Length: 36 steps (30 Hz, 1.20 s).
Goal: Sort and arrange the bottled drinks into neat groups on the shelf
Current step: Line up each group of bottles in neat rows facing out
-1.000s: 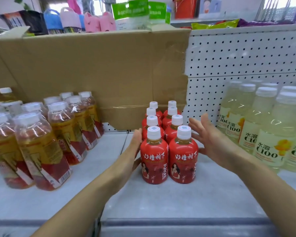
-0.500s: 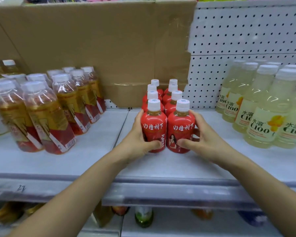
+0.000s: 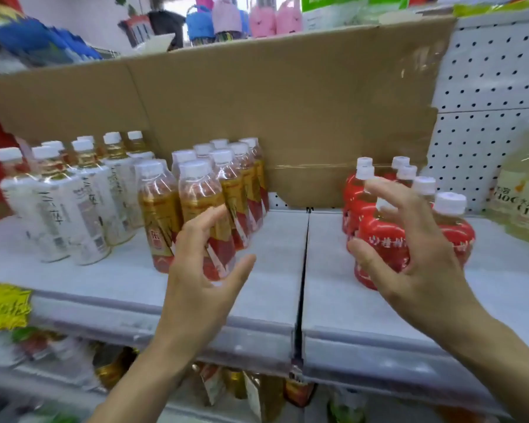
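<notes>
Between groups on the shelf point(image 3: 272, 239): left hand point(image 3: 199, 270) open-fingered near amber bottles point(image 3: 205, 209), right hand point(image 3: 416, 264) spread before red bottles point(image 3: 379, 236), probably amber straightening next.

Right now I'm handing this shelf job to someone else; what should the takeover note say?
Left hand: open, empty, at the front amber tea bottles.
Right hand: open, spread in front of the red bottles, gripping nothing.
Done: red bottles stand in two tidy rows right of the shelf seam; amber group sits left of it.
Left: square up the amber rows and the white-label bottles beside them.
</notes>
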Each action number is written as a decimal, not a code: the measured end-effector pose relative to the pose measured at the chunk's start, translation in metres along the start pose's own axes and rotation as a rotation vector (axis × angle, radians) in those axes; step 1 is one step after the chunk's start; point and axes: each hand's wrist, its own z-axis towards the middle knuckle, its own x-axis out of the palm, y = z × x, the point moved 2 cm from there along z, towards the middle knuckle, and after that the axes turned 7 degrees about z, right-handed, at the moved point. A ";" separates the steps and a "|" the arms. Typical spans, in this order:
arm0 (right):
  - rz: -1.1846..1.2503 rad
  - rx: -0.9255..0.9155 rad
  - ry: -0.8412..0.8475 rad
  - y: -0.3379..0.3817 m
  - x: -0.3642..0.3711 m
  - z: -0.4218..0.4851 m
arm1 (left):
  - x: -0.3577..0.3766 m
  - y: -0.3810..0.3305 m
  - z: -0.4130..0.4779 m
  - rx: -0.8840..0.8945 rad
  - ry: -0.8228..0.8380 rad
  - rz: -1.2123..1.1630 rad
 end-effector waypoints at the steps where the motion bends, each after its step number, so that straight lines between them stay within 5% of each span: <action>1: 0.052 0.068 0.027 0.005 0.017 0.003 | -0.013 0.015 0.005 -0.016 -0.064 -0.015; 4: 0.206 0.304 0.117 0.020 0.075 0.013 | -0.046 0.060 0.024 -0.148 -0.098 -0.138; 8: 0.319 0.461 0.270 0.029 0.155 0.031 | -0.067 0.116 0.056 -0.272 0.235 -0.161; 14: 0.412 0.507 0.233 0.022 0.216 0.045 | -0.050 0.162 0.093 -0.260 0.584 -0.357; 26: 0.413 0.622 0.170 0.017 0.216 0.058 | -0.025 0.165 0.100 -0.193 0.590 -0.544; 32: 0.666 0.704 -0.011 0.010 0.216 0.084 | -0.026 0.144 0.124 -0.670 0.495 -0.923; 36: 0.874 0.802 -0.073 0.007 0.226 0.109 | -0.010 0.142 0.133 -0.783 0.492 -0.947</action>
